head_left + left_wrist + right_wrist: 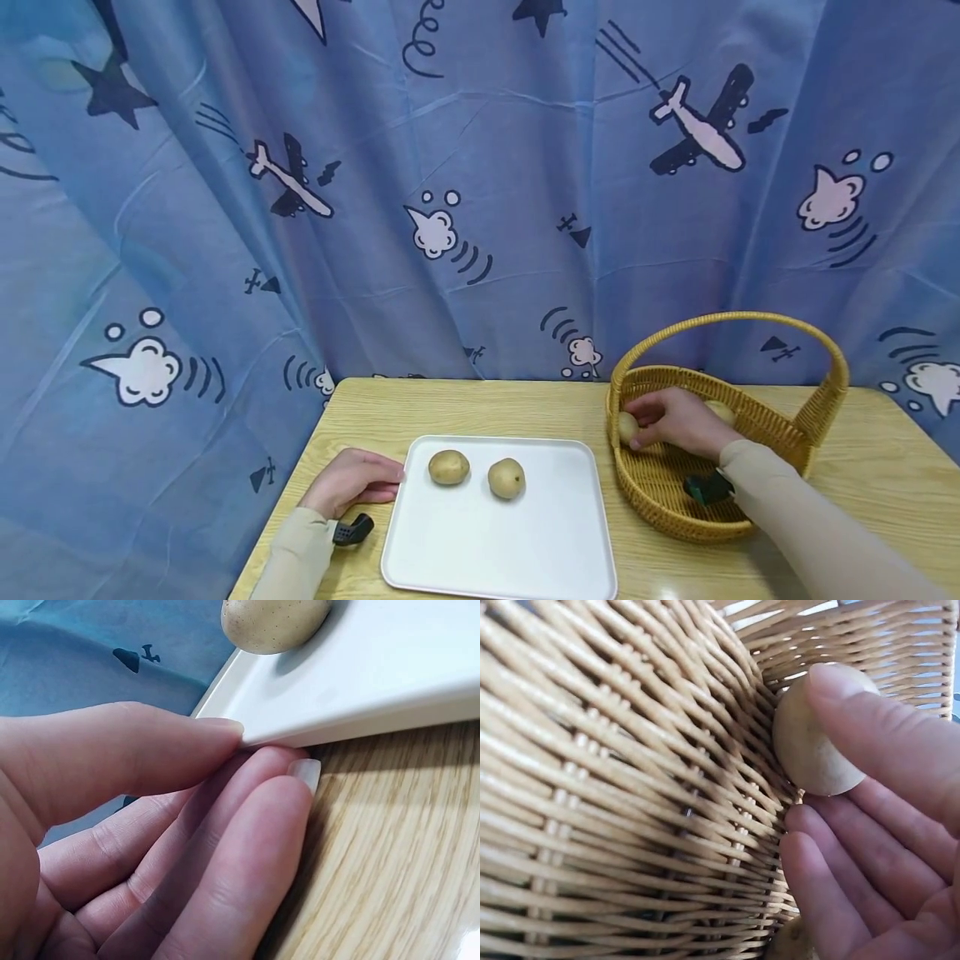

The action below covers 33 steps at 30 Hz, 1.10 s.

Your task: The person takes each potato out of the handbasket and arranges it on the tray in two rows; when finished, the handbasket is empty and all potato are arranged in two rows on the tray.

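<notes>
Right hand (889, 836) round part-hidden potato (804, 746)

Cream sleeves (821, 521) (with dark wrist cameras (353, 530))

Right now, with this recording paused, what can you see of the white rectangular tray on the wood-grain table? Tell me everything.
The white rectangular tray has rounded corners, a smooth flat floor and a low raised rim; it looks like plastic. It lies flat, right side up, on the pale wood-grain table, left of the tan wicker basket. Two yellowish-brown potatoes, one oval and one rounder, rest apart on its far half. The left hand pinches its left edge.
</notes>
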{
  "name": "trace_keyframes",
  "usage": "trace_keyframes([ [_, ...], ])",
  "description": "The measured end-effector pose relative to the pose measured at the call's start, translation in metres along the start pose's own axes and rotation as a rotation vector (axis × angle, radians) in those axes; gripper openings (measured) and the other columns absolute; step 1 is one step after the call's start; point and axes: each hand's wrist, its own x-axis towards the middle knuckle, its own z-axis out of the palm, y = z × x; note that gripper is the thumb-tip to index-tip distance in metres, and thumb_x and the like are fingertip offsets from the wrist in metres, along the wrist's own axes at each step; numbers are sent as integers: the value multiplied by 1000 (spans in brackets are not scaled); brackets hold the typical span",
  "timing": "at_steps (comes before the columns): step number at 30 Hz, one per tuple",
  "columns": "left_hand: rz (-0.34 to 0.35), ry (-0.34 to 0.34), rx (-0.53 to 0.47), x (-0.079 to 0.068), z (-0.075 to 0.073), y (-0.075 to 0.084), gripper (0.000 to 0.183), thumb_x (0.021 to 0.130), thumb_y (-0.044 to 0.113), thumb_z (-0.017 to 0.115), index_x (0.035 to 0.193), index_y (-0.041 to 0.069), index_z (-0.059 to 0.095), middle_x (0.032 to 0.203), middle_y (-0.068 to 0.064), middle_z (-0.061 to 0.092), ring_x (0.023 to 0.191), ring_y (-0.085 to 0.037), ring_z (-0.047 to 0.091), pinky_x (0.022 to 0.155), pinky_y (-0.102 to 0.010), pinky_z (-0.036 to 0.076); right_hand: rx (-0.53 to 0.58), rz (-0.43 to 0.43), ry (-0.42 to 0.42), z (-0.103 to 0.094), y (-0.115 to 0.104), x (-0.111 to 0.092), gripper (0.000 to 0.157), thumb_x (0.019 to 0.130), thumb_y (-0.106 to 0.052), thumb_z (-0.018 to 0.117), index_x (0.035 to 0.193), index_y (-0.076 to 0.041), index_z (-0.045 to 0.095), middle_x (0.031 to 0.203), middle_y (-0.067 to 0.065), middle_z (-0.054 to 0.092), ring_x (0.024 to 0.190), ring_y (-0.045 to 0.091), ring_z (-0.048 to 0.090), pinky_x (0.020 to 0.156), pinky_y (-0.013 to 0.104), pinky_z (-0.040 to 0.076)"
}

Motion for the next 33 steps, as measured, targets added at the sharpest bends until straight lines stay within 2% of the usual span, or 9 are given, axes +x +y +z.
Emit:
trace_keyframes([
  [8,2,-3,9,2,3,0,34,94,15,84,119,-8,78,100,-10,83,83,-14,81,82,-30,71,-33,-3,14,-2,-1,-4,65,80,-23,98,132,7,73,120,18,80,111,34,75,99,54,65],
  [14,1,-1,10,4,3,-2,34,93,15,85,118,-7,79,99,-10,83,82,-13,80,81,-30,71,-87,18,14,-9,-7,-10,61,82,-31,96,130,0,76,123,13,80,111,28,73,95,48,64],
  [19,0,2,8,3,1,-2,34,94,14,84,119,-9,78,99,-10,83,83,-13,80,82,-30,71,-85,-1,39,-21,-24,-25,57,86,-35,93,131,-5,77,124,10,80,113,28,74,91,37,62],
  [25,-5,18,9,1,-1,-2,32,94,12,83,118,-9,78,99,-10,83,82,-12,79,82,-30,71,-92,-36,93,-28,-49,-54,68,86,-41,92,137,-2,73,121,9,80,108,23,75,85,27,61],
  [29,3,12,15,2,-1,-1,33,95,12,82,119,-9,78,100,-10,83,83,-12,80,83,-30,71,-52,-60,146,-20,-66,-75,66,85,-36,94,138,-1,73,126,15,76,109,27,77,83,23,64],
  [33,1,16,14,3,-1,-2,32,94,12,82,119,-8,78,100,-11,83,82,-13,80,83,-30,71,46,-85,176,0,-81,-89,62,84,-25,95,136,0,73,128,20,74,107,29,79,81,23,69],
])
